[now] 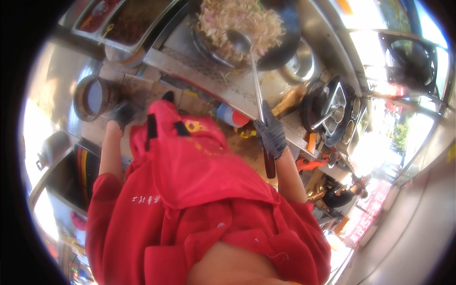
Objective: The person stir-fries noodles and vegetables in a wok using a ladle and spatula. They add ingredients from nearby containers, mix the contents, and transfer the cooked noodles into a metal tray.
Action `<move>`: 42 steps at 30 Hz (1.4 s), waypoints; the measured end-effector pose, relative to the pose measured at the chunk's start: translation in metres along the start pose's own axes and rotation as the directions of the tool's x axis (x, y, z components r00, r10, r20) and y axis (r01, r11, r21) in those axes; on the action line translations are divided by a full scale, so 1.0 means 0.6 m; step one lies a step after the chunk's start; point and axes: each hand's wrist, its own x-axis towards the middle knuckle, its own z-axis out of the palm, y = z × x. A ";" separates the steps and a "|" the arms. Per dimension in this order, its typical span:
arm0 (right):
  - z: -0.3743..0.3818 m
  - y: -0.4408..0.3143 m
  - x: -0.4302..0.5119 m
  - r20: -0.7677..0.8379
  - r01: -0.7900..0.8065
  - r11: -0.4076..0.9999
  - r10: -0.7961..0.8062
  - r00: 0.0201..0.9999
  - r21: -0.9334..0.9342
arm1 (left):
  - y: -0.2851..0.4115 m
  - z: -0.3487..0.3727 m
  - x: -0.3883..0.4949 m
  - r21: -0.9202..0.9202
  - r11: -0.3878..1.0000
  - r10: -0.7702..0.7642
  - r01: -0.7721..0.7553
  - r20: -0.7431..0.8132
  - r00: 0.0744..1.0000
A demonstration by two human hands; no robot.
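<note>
My right hand (272, 135), in a dark glove, grips the long handle of a metal ladle (255, 78) with a dark wooden end. The ladle's bowl rests in a heap of pale, pinkish sliced food (245, 21), probably onions, inside a dark wok (285, 46) on the stove. On the other side, my left hand (121, 113), also gloved, is closed at the rim of a round metal pot (81, 101). A pale surface shows inside this pot; its contents cannot be told. My left fingers are blurred and partly hidden.
Metal trays (140, 41) of dark and red food stand at upper left. Right of the wok are a metal bowl (308, 66), a bamboo brush (290, 101) and stacked pans (310, 107). The stove's front edge (199, 87) runs before me. A person (338, 197) is farther right.
</note>
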 end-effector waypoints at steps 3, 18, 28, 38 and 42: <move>0.000 0.004 -0.003 -0.020 0.097 0.994 -0.098 0.995 -0.047 | -0.013 -0.012 0.007 0.008 1.000 0.031 -0.030 -0.152 0.988; -0.058 0.050 0.024 -0.150 -0.041 0.950 -0.007 0.989 -0.310 | -0.001 0.022 -0.005 0.022 0.999 -0.027 0.032 -0.173 0.985; -0.091 -0.007 0.186 -0.403 0.068 0.968 0.037 0.914 0.242 | 0.004 0.003 -0.007 -0.022 1.000 0.016 -0.018 -0.059 0.998; -0.075 -0.098 0.185 -0.104 0.071 0.983 -0.054 0.993 0.171 | -0.017 -0.109 0.019 0.528 0.804 0.303 -0.273 0.031 0.952; -0.112 -0.075 0.274 -0.332 0.128 0.991 -0.111 0.937 0.032 | 0.020 -0.041 -0.012 0.148 0.986 0.101 -0.078 -0.160 0.982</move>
